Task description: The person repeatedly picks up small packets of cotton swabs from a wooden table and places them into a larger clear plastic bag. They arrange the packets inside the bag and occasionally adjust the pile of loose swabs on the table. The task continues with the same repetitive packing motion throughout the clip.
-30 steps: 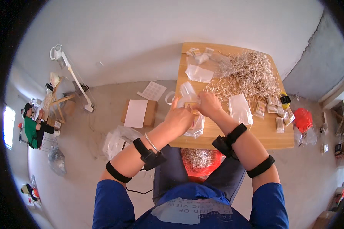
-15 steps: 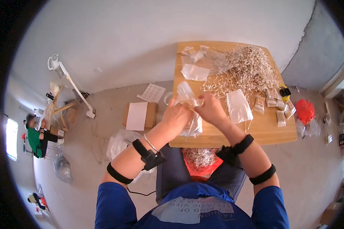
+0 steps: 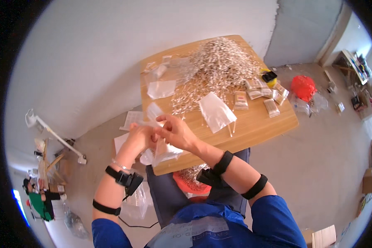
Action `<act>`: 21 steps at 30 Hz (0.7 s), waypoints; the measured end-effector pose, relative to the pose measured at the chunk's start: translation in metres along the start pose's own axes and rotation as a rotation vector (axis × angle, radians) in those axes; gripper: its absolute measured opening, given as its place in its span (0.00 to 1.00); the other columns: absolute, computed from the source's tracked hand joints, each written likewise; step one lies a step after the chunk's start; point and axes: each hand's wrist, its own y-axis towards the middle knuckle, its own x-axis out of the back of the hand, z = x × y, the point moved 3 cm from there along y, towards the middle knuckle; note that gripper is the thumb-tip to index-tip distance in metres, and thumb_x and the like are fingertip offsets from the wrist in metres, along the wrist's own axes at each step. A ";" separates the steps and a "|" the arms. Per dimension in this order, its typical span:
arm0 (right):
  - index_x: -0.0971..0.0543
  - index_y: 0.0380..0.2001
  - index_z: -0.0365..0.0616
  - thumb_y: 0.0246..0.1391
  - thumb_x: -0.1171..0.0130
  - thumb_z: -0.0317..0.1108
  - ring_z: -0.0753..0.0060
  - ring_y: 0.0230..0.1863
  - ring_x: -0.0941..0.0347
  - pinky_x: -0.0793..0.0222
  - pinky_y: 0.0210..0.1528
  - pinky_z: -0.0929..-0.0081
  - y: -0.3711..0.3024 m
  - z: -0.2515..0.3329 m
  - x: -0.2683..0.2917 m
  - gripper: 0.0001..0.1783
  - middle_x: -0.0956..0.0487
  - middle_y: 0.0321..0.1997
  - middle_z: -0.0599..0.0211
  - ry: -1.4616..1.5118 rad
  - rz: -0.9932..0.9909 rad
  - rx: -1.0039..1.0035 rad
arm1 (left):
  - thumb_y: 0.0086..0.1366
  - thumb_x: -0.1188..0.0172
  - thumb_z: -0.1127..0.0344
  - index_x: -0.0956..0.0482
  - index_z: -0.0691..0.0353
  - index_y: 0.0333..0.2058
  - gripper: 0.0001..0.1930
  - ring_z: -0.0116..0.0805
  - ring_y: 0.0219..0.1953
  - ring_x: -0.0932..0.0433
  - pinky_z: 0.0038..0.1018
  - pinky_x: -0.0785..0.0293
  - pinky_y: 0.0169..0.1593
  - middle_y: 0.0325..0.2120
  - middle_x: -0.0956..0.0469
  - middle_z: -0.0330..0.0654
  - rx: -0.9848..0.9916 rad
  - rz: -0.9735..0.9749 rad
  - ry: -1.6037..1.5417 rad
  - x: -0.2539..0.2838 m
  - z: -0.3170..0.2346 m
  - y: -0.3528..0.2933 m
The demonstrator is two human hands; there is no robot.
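Near the left edge of the wooden table (image 3: 258, 126), my two hands work close together. My left hand (image 3: 141, 138) is closed on a small clear plastic bag (image 3: 144, 123), whose film shows above the fingers. Beside it my right hand (image 3: 175, 132) has bent fingers, the tips meeting the left hand; what they pinch is hidden. Clear plastic packaging (image 3: 167, 153) lies just under the hands at the table edge. A big loose heap of cotton swabs (image 3: 223, 62) covers the far part of the table. A white sheet-like bag (image 3: 217, 111) lies right of my right hand.
Filled swab packets (image 3: 256, 89) lie at the table's right, near a yellow item with a black top (image 3: 269, 77). Another clear bag (image 3: 161, 89) rests at left. On the floor is a red bag (image 3: 304, 88). A co-worker in green (image 3: 40, 204) sits far left.
The view has turned, so the table appears shifted left and tilted. My hands stay together near its left edge; the yellowish sticks seen at my fingers before are now hidden.
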 end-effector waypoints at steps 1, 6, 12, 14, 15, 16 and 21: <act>0.25 0.44 0.37 0.53 0.39 0.37 0.77 0.22 0.28 0.31 0.24 0.74 0.004 -0.008 0.018 0.18 0.23 0.20 0.63 -0.098 -0.121 0.075 | 0.34 0.25 0.55 0.21 0.53 0.19 0.15 0.40 0.33 0.21 0.41 0.46 0.52 0.20 0.21 0.38 0.002 -0.025 -0.021 0.006 -0.004 -0.007; 0.23 0.39 0.41 0.47 0.37 0.42 0.53 0.43 0.27 0.32 0.47 0.59 -0.003 -0.106 0.219 0.19 0.22 0.39 0.55 -0.952 -0.639 -0.296 | 0.36 0.26 0.50 0.20 0.57 0.23 0.20 0.44 0.33 0.22 0.43 0.44 0.54 0.22 0.20 0.43 -0.025 -0.050 -0.097 0.025 -0.019 -0.022; 0.26 0.44 0.45 0.47 0.40 0.38 0.51 0.54 0.36 0.39 0.56 0.56 -0.098 -0.146 0.341 0.20 0.28 0.51 0.59 -1.195 -0.972 -0.633 | 0.37 0.26 0.52 0.21 0.55 0.22 0.18 0.40 0.30 0.22 0.46 0.47 0.57 0.19 0.21 0.39 0.011 -0.007 -0.103 0.024 -0.023 -0.029; 0.26 0.42 0.45 0.47 0.40 0.36 0.51 0.53 0.36 0.40 0.55 0.56 -0.107 -0.158 0.335 0.17 0.28 0.50 0.60 -1.161 -0.939 -0.566 | 0.38 0.26 0.53 0.21 0.55 0.22 0.17 0.39 0.29 0.22 0.47 0.48 0.58 0.19 0.22 0.39 0.040 0.028 -0.129 0.026 -0.022 -0.032; 0.26 0.42 0.46 0.46 0.40 0.35 0.51 0.53 0.36 0.40 0.55 0.56 -0.113 -0.164 0.330 0.17 0.28 0.50 0.60 -1.156 -0.926 -0.521 | 0.37 0.26 0.52 0.21 0.56 0.21 0.18 0.39 0.28 0.22 0.48 0.49 0.58 0.18 0.22 0.39 0.040 0.021 -0.141 0.024 -0.021 -0.031; 0.25 0.42 0.47 0.46 0.41 0.35 0.51 0.53 0.36 0.40 0.56 0.56 -0.117 -0.168 0.322 0.17 0.28 0.49 0.60 -1.145 -0.912 -0.474 | 0.37 0.26 0.51 0.21 0.57 0.20 0.18 0.40 0.27 0.22 0.49 0.49 0.58 0.18 0.22 0.40 0.045 0.013 -0.148 0.022 -0.018 -0.030; 0.23 0.38 0.48 0.41 0.36 0.39 0.53 0.53 0.36 0.42 0.56 0.56 -0.133 -0.162 0.251 0.18 0.27 0.47 0.61 -1.127 -0.773 -0.342 | 0.37 0.26 0.51 0.21 0.59 0.20 0.19 0.39 0.26 0.23 0.49 0.52 0.59 0.17 0.23 0.40 0.070 0.019 -0.171 0.025 -0.019 -0.030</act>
